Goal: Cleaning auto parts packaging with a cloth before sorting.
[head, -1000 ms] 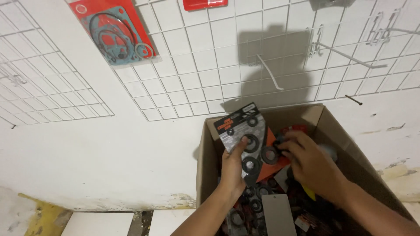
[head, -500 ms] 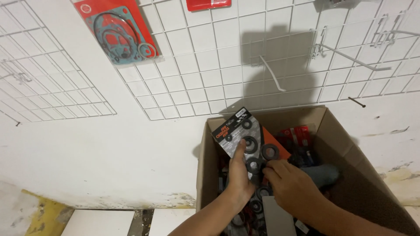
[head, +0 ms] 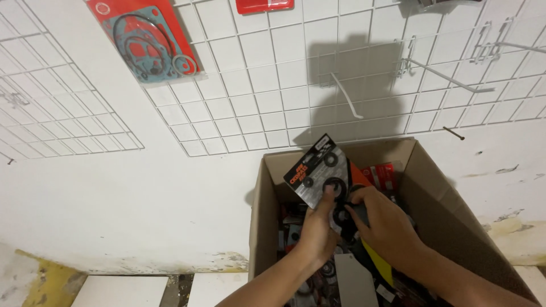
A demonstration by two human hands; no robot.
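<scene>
My left hand (head: 317,230) holds a black card pack of round rubber seals (head: 317,170) upright over an open cardboard box (head: 438,199). My right hand (head: 382,224) grips the lower right of the same pack, fingers curled around dark seal packs just behind it. The box holds several red, black and grey packets of parts, mostly hidden under my hands and forearms.
A white wire grid panel (head: 273,85) hangs on the white wall behind the box, with long hooks (head: 449,77) on the right. A red gasket pack (head: 145,40) and another red pack (head: 264,5) hang on it. White floor tiles (head: 122,290) lie lower left.
My right hand has come from deeper in the box up to the seal pack that my left hand holds, and now grips it too. The view has shifted slightly downward.
</scene>
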